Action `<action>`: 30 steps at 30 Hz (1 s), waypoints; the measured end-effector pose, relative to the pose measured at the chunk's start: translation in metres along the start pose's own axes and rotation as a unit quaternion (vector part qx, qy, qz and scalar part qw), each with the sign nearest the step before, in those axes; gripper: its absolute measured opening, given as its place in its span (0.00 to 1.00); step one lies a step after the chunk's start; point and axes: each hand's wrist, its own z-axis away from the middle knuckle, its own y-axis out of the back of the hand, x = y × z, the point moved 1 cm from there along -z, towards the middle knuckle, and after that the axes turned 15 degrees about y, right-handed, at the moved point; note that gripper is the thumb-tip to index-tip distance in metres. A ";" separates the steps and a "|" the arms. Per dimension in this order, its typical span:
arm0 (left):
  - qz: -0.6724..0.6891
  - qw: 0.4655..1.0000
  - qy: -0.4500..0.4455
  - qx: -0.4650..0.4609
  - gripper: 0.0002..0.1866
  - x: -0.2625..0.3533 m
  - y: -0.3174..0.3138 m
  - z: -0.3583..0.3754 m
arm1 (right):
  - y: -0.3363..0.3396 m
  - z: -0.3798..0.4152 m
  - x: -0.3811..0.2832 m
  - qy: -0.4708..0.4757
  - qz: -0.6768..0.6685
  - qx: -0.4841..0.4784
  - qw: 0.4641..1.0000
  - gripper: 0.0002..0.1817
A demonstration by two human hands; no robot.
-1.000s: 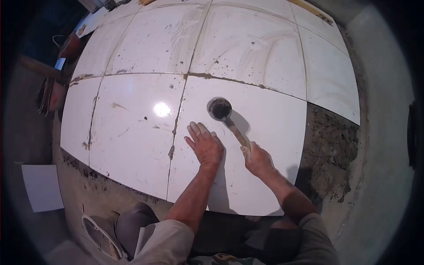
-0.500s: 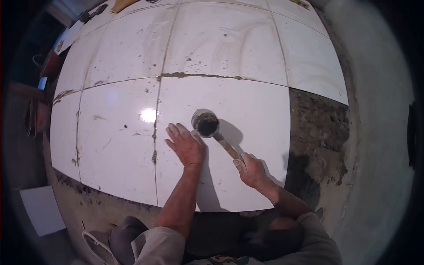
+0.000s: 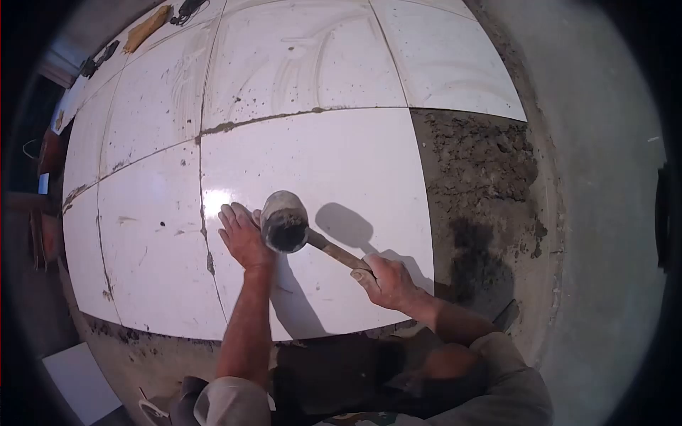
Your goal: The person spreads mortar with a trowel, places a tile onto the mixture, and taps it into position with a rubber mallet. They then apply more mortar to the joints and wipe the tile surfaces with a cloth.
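My right hand [image 3: 387, 284] is wrapped round the wooden handle of a mallet [image 3: 285, 226]. The mallet's head is pale and dirty with a dark striking face, and it hangs above a large white tile [image 3: 355, 177], its shadow lying apart on the surface. My left hand [image 3: 247, 238] rests on the same tile near its left joint, fingers stretched out. The mallet head partly hides the side of this hand. Grey mortar shows along the joint at the tile's far edge.
More white tiles [image 3: 149, 220] lie to the left and beyond. Rough mortar [image 3: 483, 163] borders the tile's right edge, with a concrete strip [image 3: 597, 213] farther right. A loose white tile piece [image 3: 82, 383] lies at lower left; a yellowish object [image 3: 148, 28] sits at the far left.
The mallet head has risen off the tile, its shadow now separate from it. The view has turned, so the tiles appear shifted left. My left hand still lies on the tile.
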 end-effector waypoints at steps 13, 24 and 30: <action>0.140 0.968 -0.131 -0.161 0.22 -0.071 0.030 -0.028 | -0.010 0.052 -0.004 0.006 -0.018 -0.073 0.997 0.15; 0.026 0.991 -0.088 -0.100 0.24 -0.187 0.090 0.073 | -0.054 0.066 -0.006 -0.059 -0.051 -0.227 0.971 0.22; 0.326 0.823 0.464 -0.026 0.21 -0.228 0.092 0.167 | -0.064 0.068 -0.005 -0.100 -0.030 -0.245 0.964 0.23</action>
